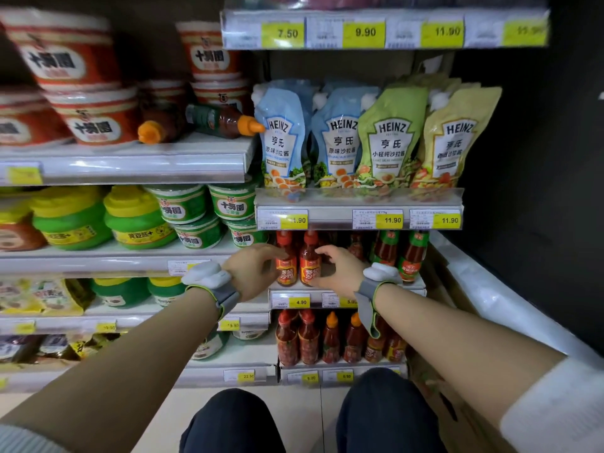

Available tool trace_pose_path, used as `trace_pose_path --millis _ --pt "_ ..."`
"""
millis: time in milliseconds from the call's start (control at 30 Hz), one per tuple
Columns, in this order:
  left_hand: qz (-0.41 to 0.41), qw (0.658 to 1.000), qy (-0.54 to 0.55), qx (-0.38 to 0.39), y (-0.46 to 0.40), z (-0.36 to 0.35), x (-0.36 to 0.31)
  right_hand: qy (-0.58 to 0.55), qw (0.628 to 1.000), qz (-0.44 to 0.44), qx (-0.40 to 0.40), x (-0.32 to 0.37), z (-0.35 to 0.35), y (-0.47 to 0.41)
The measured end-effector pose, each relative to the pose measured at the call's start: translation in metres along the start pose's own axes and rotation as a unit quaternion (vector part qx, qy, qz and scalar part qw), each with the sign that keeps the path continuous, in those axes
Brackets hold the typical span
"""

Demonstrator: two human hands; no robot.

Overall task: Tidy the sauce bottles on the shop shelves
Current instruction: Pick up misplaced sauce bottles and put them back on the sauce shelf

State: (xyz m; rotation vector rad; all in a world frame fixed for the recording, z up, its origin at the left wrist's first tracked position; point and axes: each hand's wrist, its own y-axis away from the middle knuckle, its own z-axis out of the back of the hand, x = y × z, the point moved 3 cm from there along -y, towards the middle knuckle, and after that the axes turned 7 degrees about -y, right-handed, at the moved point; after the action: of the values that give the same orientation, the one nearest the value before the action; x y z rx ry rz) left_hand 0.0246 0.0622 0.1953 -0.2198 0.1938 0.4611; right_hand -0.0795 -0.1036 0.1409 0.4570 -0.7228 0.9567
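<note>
Two red-capped tomato sauce bottles stand side by side at the front of a low shelf [405,288]. My left hand [253,271] curls its fingers round the left bottle [285,260]. My right hand [340,273] grips the right bottle [309,261], fingers at its shoulder and thumb low by its base. More red sauce bottles with green labels [412,256] stand further right on the same shelf. On the shelf below, several chilli sauce bottles [309,338] stand in rows.
Heinz salad dressing pouches [376,138] fill the shelf above. Two brown bottles with orange caps [225,120] lie on their sides on the upper left shelf beside red tubs [94,117]. Green tubs [134,217] fill the left shelves. My knees [235,420] are at the bottom.
</note>
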Motion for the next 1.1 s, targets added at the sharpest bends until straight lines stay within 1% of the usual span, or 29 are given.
trace_pose_path --millis 100,233,333,567,733,900,1100 --pt "0.001 1.000 -0.009 -0.016 0.011 0.017 0.003 0.027 0.999 0.027 0.004 0.019 0.008 0.010" --pt "-0.001 1.000 -0.017 -0.016 0.019 0.038 0.009 0.055 0.997 0.053 0.002 0.042 0.019 0.020" --pt "0.000 0.999 -0.031 -0.035 0.025 0.057 0.014 0.068 0.994 0.086 -0.003 0.062 0.027 0.027" --pt "0.012 0.994 -0.044 -0.104 0.026 0.111 0.026 0.073 0.984 0.158 -0.030 0.126 0.054 0.031" --pt "0.023 0.986 -0.054 -0.154 0.016 0.143 0.036 0.106 0.969 0.218 -0.046 0.167 0.066 0.029" --pt "0.026 0.980 -0.081 -0.181 -0.004 0.174 0.051 0.121 0.958 0.248 -0.084 0.206 0.084 0.013" --pt "0.011 0.971 -0.124 -0.204 -0.031 0.198 0.065 0.146 0.945 0.261 -0.135 0.229 0.090 -0.014"
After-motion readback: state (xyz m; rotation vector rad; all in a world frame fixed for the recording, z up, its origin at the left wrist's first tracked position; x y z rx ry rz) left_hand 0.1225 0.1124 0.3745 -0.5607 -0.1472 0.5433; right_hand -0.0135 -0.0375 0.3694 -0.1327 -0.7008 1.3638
